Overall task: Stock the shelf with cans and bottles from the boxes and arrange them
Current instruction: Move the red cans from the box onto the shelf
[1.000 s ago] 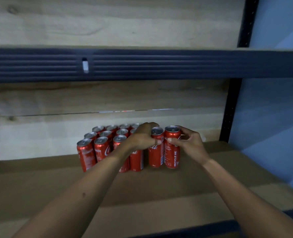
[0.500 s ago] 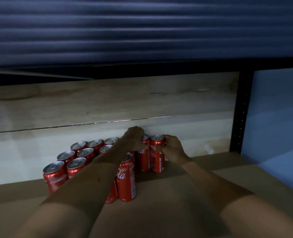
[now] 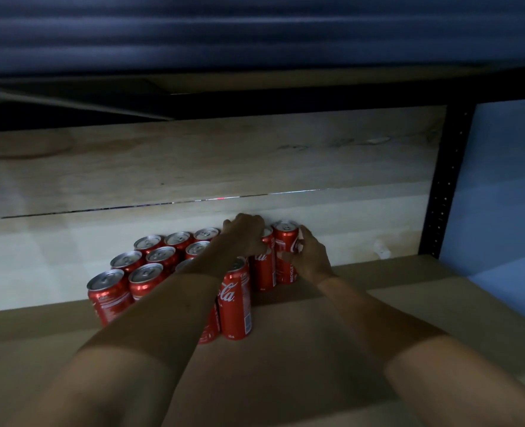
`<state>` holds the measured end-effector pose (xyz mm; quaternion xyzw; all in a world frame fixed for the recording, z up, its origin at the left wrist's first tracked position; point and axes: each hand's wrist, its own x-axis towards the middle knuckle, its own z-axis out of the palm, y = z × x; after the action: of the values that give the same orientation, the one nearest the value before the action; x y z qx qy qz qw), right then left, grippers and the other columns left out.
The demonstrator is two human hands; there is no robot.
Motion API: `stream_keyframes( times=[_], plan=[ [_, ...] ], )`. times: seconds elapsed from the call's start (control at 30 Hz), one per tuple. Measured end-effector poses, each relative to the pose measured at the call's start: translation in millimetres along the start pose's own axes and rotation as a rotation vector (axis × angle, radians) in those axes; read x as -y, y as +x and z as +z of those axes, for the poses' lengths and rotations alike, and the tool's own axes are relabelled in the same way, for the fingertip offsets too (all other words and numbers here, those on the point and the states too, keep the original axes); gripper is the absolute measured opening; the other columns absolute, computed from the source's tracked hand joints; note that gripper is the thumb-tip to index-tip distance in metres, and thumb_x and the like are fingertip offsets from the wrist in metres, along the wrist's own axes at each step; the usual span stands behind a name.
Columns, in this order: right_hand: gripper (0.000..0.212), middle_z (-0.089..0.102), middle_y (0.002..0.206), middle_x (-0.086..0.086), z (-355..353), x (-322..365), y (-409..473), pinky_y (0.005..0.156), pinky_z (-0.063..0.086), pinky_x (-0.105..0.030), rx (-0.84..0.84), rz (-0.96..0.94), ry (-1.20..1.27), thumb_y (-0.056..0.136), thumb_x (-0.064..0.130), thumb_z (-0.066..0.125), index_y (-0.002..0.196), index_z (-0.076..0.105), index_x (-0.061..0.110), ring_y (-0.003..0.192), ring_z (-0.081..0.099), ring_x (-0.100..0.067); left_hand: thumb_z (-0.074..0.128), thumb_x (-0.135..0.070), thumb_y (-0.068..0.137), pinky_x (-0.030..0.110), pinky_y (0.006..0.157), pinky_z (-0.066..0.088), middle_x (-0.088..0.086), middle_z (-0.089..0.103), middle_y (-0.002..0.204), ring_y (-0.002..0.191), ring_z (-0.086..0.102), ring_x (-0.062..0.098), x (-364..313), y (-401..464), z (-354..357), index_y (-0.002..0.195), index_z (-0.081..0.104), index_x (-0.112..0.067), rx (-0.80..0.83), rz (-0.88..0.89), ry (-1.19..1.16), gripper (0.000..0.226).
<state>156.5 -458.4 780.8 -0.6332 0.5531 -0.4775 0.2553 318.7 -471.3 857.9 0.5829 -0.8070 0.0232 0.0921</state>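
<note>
Both arms are stretching deeper; right hand (image 3: 309, 257) is gripping the rightmost Coca-Cola can (image 3: 286, 252), left hand (image 3: 245, 234) seemingly clasping its neighbour can (image 3: 262, 268).

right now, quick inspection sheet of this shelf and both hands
surface: brown cardboard-lined shelf, bare to the right of the cans
job's things: red cans upright in tight rows near the back panel; no bottles or boxes in view
clutter: nothing seen
grippers: left hand rests on the back cans; right hand grips the rightmost can
cables: nothing seen
surroundings: dark upper shelf beam, black perforated post, blue wall; dim light
</note>
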Motion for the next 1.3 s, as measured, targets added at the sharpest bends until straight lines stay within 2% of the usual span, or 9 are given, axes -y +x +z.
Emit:
stream_keyframes(
  times=[0.1,0.17,0.4,0.53,0.63,0.83,1.03,1.2,1.3],
  plan=[
    [0.085,0.046,0.147,-0.016,0,-2,-8,0.108,0.040,-0.046,0.009,0.111,-0.073,0.087,0.024,0.073,0.153,0.022,0.012,0.134,0.046,-0.034,0.075,-0.036,0.081,0.045,0.098,0.048,0.015,0.052,0.137,0.121,0.053,0.031,-4,-6,-10,0.138,0.045,-0.007,0.021,-0.016,-0.117,0.071],
    [0.084,0.042,0.150,-0.016,-3,-3,-15,0.108,0.039,-0.044,0.002,0.162,-0.106,0.088,0.024,0.072,0.154,0.020,0.013,0.135,0.044,-0.035,0.072,-0.031,0.084,0.043,0.097,0.050,0.015,0.051,0.137,0.121,0.053,0.031,-9,-12,-17,0.139,0.045,-0.006,-0.004,-0.015,-0.131,0.066],
    [0.076,0.052,0.138,-0.014,-17,-13,-67,0.104,0.045,-0.039,0.002,0.276,-0.107,0.085,0.011,0.071,0.150,0.031,0.016,0.125,0.051,-0.031,0.058,-0.023,0.088,0.039,0.083,0.053,0.014,0.067,0.108,0.097,0.062,0.028,-37,-67,-12,0.104,0.068,-0.007,-0.190,0.195,-0.071,0.025],
    [0.039,0.070,0.108,-0.009,-25,-38,-107,0.098,0.048,-0.035,-0.012,0.272,-0.156,0.081,0.007,0.071,0.117,0.064,0.016,0.107,0.064,-0.028,0.054,-0.021,0.086,0.036,0.074,0.054,0.009,0.070,0.094,0.087,0.065,0.027,-58,-120,18,0.090,0.070,-0.015,-0.153,0.276,-0.124,0.018],
    [0.017,0.073,0.100,-0.004,-32,-52,-147,0.095,0.050,-0.035,0.006,0.229,-0.260,0.080,0.009,0.072,0.087,0.069,0.024,0.098,0.067,-0.024,0.058,-0.026,0.085,0.035,0.076,0.054,0.006,0.070,0.096,0.089,0.066,0.025,-59,-158,53,0.090,0.070,-0.017,-0.059,0.210,-0.189,0.015],
    [0.022,0.072,0.113,-0.004,-50,-23,-224,0.095,0.048,-0.030,0.116,0.116,-0.492,0.089,0.017,0.063,0.108,0.074,0.013,0.108,0.065,-0.023,0.052,-0.037,0.091,0.038,0.098,0.047,0.008,0.059,0.125,0.113,0.056,0.027,-58,-227,98,0.117,0.061,-0.016,0.151,0.026,-0.235,0.035],
    [0.026,0.070,0.119,-0.008,-53,-12,-303,0.099,0.048,-0.039,0.031,-0.073,-0.547,0.093,0.020,0.056,0.111,0.072,0.012,0.114,0.062,-0.028,0.047,-0.027,0.093,0.039,0.092,0.047,0.011,0.063,0.119,0.110,0.057,0.033,-83,-306,106,0.108,0.066,-0.009,-0.066,0.112,-0.270,0.029],
    [0.045,0.050,0.146,-0.006,-50,-29,-379,0.119,0.024,-0.033,-0.029,-0.180,-0.526,0.091,0.018,0.056,0.134,0.058,0.007,0.142,0.036,-0.022,0.058,-0.025,0.085,0.047,0.112,0.033,0.021,0.050,0.141,0.133,0.045,0.036,-89,-378,126,0.134,0.054,-0.001,-0.248,0.315,-0.106,0.055],
    [0.044,0.050,0.145,-0.009,-39,-50,-427,0.115,0.033,-0.029,-0.056,-0.138,-0.441,0.090,0.011,0.058,0.133,0.057,0.003,0.137,0.045,-0.022,0.058,-0.019,0.087,0.052,0.118,0.024,0.024,0.032,0.154,0.145,0.026,0.036,-85,-408,156,0.134,0.053,-0.001,-0.294,0.380,-0.124,0.051]
  ],
)
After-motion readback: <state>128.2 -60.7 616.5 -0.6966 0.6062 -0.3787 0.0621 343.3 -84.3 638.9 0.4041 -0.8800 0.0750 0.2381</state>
